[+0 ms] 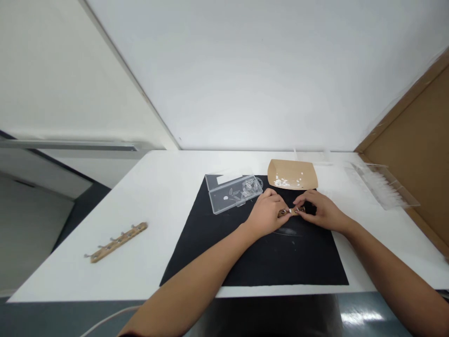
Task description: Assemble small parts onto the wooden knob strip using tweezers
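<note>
On the black mat [259, 262], both my hands are at a small wooden hook rack [294, 212] with shiny metal parts, mostly covered by my fingers. My left hand [268, 213] grips its left end, fingers closed around it. My right hand [321, 211] pinches the right part with thumb and fingertips. A small white spot shows on the rack between the two hands. Just behind my left hand lies an opened clear plastic case [219, 201] holding many small clear pieces. A brown paper piece [293, 172] with white bits scattered on it rests behind the rack.
Another wooden hook rack [119, 242] with several metal hooks lies at the left on the white table [140, 281]. A clear container [386, 187] with white slender pieces stands at the right, beside a brown board [417, 140]. A white wall [259, 79] rises behind the table.
</note>
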